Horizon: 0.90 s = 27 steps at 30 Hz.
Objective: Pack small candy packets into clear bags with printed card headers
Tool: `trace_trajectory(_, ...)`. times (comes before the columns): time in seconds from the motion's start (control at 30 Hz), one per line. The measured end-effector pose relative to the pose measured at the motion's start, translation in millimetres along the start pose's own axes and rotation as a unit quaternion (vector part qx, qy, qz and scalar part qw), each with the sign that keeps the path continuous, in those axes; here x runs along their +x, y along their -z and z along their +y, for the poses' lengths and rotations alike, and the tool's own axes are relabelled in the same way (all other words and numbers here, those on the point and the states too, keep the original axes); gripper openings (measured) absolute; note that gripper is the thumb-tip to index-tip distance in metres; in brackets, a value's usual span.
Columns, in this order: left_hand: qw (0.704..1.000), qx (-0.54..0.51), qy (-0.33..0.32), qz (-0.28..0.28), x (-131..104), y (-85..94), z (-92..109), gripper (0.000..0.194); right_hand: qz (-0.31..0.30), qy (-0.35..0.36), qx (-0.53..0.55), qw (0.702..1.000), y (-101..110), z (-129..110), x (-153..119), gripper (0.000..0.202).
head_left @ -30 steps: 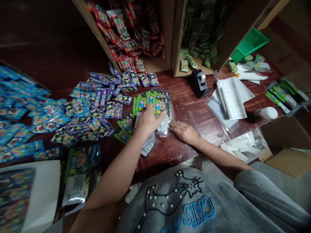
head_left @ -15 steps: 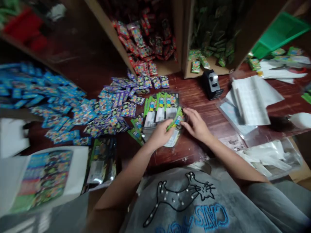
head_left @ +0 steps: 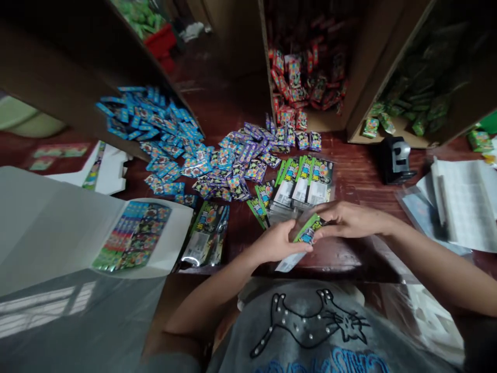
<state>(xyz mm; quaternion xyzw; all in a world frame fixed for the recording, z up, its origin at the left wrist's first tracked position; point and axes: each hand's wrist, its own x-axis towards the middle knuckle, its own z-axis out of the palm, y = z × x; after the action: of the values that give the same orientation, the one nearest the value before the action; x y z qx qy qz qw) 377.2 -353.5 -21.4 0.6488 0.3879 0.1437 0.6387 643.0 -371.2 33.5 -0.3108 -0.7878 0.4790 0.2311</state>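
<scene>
Near the table's front edge, my left hand (head_left: 277,242) grips a plastic packet (head_left: 306,233) with a green-edged printed label, thumb on top. My right hand (head_left: 341,220) pinches the packet's upper right side between thumb and fingers. Just behind both hands lie overlapping packets of the same kind (head_left: 303,178), with green strips and white barcode panels. Left of these spreads a pile of small purple sachets (head_left: 244,150), which runs into a pile of blue sachets (head_left: 155,122).
Cartons at the back hold red sachets (head_left: 295,77) and green sachets (head_left: 419,98). A black tape dispenser (head_left: 396,160) stands right of the packets, beside white sheets (head_left: 466,202). At left are an opened white bag (head_left: 163,248) and more packets (head_left: 205,233).
The view has swung left, so the table's things appear further right. Both hands, with the packet, are now nearer the front edge, and my right hand reaches over its top.
</scene>
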Motion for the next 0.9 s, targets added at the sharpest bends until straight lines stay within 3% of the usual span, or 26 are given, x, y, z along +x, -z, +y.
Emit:
trace_trajectory(0.07,0.995,-0.01,-0.004,0.103,-2,6.8,-5,0.039,0.143,-0.02,-0.059,0.988,-7,1,14,0.027)
trace_trajectory(0.13,0.983,-0.03,-0.021,0.18,-3,13.3,-10,0.038,0.304,-0.077,-0.074,0.947,-25,6,29,0.037)
trace_trajectory(0.2,0.97,-0.044,-0.033,0.236,-4,17.2,-15,0.04,0.362,-0.156,-0.026,0.919,-52,10,45,0.051)
trace_trajectory(0.33,0.95,-0.072,-0.039,0.301,-10,17.0,-24,0.037,0.339,-0.286,0.019,0.896,-102,13,74,0.054)
trace_trajectory(0.43,0.946,-0.084,-0.031,0.313,-13,16.2,-29,0.038,0.351,-0.292,0.012,0.889,-118,14,90,0.054)
trace_trajectory(0.57,0.947,-0.12,-0.04,0.295,-15,19.3,-36,0.042,0.379,-0.199,0.102,0.898,-122,17,100,0.052)
trace_trajectory(0.67,0.95,-0.161,-0.039,0.265,-20,20.3,-41,0.048,0.412,-0.18,0.062,0.891,-120,20,100,0.045)
trace_trajectory(0.8,0.971,-0.199,-0.02,0.129,-37,20.3,-49,0.05,0.461,-0.2,-0.028,0.864,-116,24,90,0.045)
trace_trajectory(0.83,0.973,-0.196,-0.014,0.118,-41,21.0,-53,0.046,0.464,-0.206,-0.025,0.861,-117,26,86,0.045)
trace_trajectory(0.9,0.972,-0.175,-0.001,0.155,-48,22.8,-61,0.041,0.402,-0.214,0.021,0.89,-123,30,78,0.042)
